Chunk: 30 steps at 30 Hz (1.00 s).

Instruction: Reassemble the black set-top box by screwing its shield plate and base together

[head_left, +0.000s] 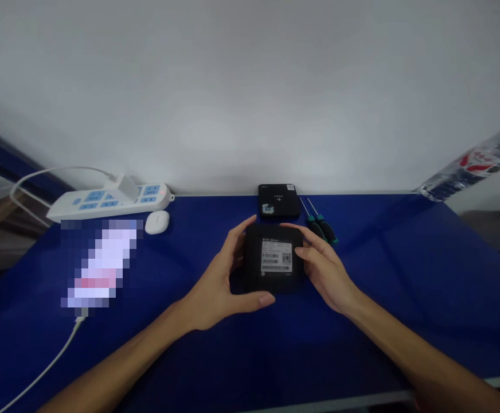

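Observation:
Between my two hands is a black set-top box (pixel 254 281), its labelled underside turned toward me. A white label with print, barcodes and a square code covers the middle of that face. My left hand (pixel 224 275) curves round the left side, thumb along the near edge and fingers at the far left corner. My right hand (pixel 325 267) grips the right side, thumb on the label's edge and fingers behind. Just beyond lies a second flat black box (pixel 279 201). Two screwdrivers (pixel 319 223) with green and black handles rest to its right, close to my right fingers.
A white power strip (pixel 112 201) with a plugged-in charger lies along the wall at left. Near it are a white earbud case (pixel 157 222) and a blurred phone (pixel 104 264) on a white cable (pixel 47 367). A plastic bottle (pixel 473 160) leans in at right above the blue table (pixel 405 275).

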Available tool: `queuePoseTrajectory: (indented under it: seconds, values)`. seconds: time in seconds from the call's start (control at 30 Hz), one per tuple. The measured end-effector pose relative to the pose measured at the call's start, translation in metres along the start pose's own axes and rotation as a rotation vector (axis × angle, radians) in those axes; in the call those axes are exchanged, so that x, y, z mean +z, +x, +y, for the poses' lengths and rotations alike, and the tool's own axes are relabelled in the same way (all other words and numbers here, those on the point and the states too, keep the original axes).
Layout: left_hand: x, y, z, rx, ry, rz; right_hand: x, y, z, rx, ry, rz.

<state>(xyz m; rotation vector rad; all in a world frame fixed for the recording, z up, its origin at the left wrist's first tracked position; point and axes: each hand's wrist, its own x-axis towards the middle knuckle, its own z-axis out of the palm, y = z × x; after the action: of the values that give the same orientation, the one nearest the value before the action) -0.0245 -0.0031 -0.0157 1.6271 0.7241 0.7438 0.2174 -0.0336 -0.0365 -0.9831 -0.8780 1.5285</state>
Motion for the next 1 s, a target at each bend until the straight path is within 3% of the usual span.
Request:
queuePoseTrajectory:
  seconds: [0.33,0.47,0.6,1.0]
  values:
    - [0.012,-0.002,-0.002,0.119,-0.022,0.05,0.011,-0.008,-0.003,0.191,0.288,-0.143]
    - [0.009,-0.002,-0.002,0.223,0.099,0.119,0.01,-0.005,-0.006,0.115,0.155,-0.212]
    - [0.005,-0.002,-0.001,0.3,0.173,0.104,0.004,0.001,-0.003,0.011,-0.035,-0.185]
    - [0.002,0.001,0.006,0.228,0.589,0.062,0.002,-0.001,0.001,-0.002,-0.08,-0.087]
